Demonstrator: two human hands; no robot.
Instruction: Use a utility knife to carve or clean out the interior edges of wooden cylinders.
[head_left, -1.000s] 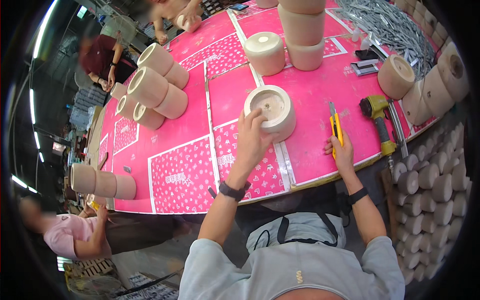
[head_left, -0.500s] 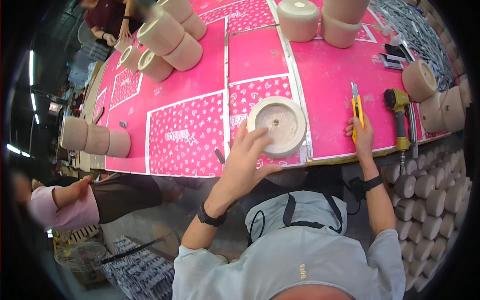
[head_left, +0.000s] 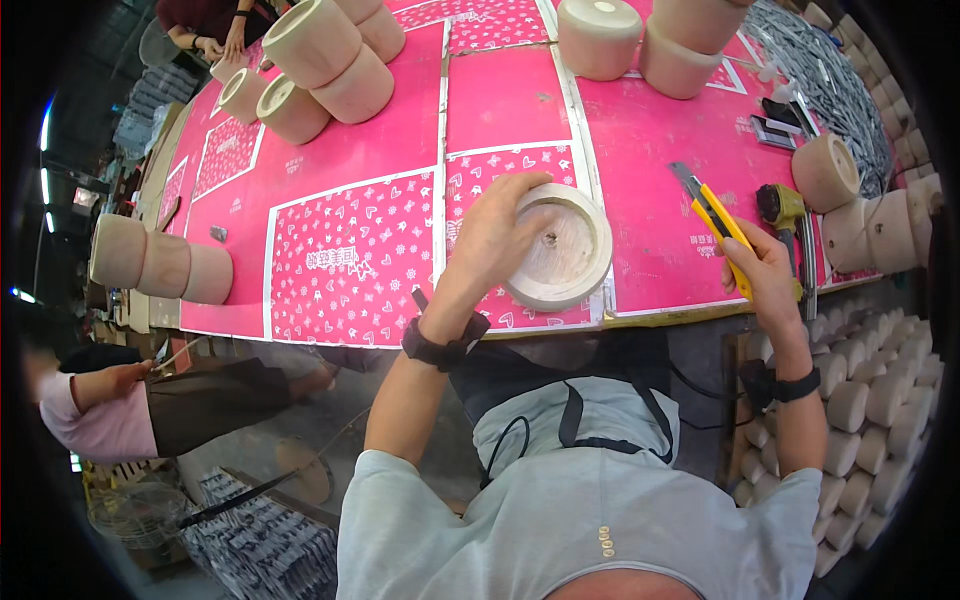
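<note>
A round pale wooden piece (head_left: pixel 575 268) with a raised rim and a small centre hole lies on the pink-covered table near its front edge. My left hand (head_left: pixel 503 232) grips it from the left, fingers curled over the far rim and partly hidden. In my right hand (head_left: pixel 765 268) is a yellow utility knife (head_left: pixel 722 222), its blade out and pointing to the far left. The knife is to the right of the wooden piece and apart from it.
Stacked wooden blocks stand far left (head_left: pixel 335 65), far right (head_left: pixel 690 45) and left (head_left: pixel 160 262). A yellow-black air tool (head_left: pixel 780 205) lies right, beside more blocks (head_left: pixel 880 232) and a heap of grey strips (head_left: pixel 830 85). Two other people are at the left.
My left hand has moved from the near left side of the wooden piece up over its far left rim. My right hand has shifted right, and the knife now tilts left.
</note>
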